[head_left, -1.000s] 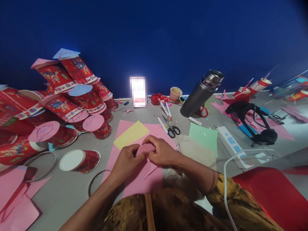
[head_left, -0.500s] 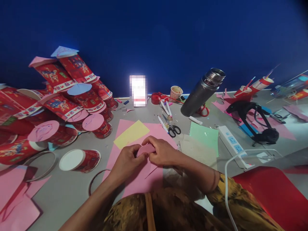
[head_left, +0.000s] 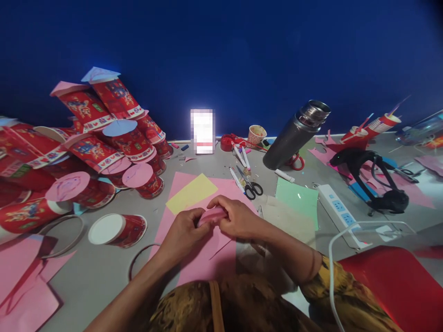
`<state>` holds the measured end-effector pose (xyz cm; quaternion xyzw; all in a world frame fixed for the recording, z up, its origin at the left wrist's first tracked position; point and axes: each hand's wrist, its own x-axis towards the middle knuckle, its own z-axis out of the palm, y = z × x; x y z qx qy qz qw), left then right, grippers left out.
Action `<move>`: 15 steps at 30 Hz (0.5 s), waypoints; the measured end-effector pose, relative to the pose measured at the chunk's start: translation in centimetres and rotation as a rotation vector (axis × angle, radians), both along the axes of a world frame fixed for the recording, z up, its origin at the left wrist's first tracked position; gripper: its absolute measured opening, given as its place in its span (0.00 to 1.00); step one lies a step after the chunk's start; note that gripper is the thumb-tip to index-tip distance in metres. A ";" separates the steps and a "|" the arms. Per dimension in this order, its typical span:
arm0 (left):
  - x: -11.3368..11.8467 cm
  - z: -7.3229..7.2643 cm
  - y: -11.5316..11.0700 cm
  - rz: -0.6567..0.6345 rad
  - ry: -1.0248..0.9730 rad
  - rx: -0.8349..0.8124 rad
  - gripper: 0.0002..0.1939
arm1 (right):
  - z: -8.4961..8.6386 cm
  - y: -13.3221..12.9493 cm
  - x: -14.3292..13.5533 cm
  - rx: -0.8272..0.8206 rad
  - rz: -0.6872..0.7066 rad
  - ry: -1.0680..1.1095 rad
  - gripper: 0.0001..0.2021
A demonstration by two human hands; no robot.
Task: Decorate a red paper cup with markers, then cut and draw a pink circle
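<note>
A small piece of pink paper [head_left: 212,214] with a curved edge is pinched between my two hands. My left hand [head_left: 187,228] grips its left side, thumb on the near face. On the other side my right hand [head_left: 238,219] closes round the paper's right end, its fingers bent over the top. Below them lies a large pink sheet [head_left: 204,265], and a yellow paper strip [head_left: 192,193] rests on that sheet just beyond my hands. Black-handled scissors [head_left: 254,190] and a white marker [head_left: 236,179] lie past my right hand.
Red paper cups [head_left: 107,150] with paper discs are piled at the left; one cup [head_left: 119,229] lies on its side. A dark flask [head_left: 296,136], green paper [head_left: 297,203], a power strip [head_left: 341,214] and a black head strap [head_left: 370,177] stand or lie to the right.
The view has shifted slightly, so most things sit a little farther right. The pink paper in my hands looks tilted flatter; both hands keep their grip.
</note>
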<state>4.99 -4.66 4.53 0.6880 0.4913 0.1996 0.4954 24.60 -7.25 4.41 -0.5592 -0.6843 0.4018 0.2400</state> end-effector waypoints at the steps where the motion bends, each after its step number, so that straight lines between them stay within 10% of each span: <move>1: -0.1 0.1 0.1 0.017 0.002 0.004 0.16 | -0.1 0.0 0.2 0.004 -0.017 0.025 0.26; 10: 0.0 0.8 0.2 0.154 -0.066 -0.007 0.18 | -1.4 1.0 1.3 0.442 -0.067 0.054 0.09; 15: -0.4 1.1 0.5 0.127 -0.329 -0.273 0.25 | -2.3 0.8 0.8 0.520 -0.072 0.053 0.17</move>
